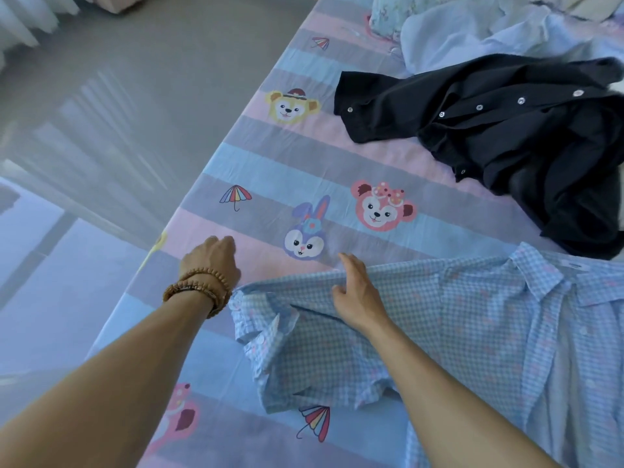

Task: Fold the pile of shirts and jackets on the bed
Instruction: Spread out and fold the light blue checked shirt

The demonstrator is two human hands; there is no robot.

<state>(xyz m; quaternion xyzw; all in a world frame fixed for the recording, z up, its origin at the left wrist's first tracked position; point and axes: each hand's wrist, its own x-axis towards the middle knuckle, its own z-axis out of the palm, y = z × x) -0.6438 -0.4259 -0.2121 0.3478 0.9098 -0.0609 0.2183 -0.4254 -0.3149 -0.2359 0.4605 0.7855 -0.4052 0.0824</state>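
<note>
Checked shirt (472, 332) cut off at right edge; left hand (211, 256) fingertips hidden

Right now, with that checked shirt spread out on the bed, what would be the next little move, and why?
Probably the left hand should come back to the crumpled sleeve and flatten it: the right hand already rests on the checked shirt, while the left hand hovers over bare sheet.

Bare striped bedsheet (277, 170) lies open between checked shirt (439, 332) and black shirt (506, 130).
</note>
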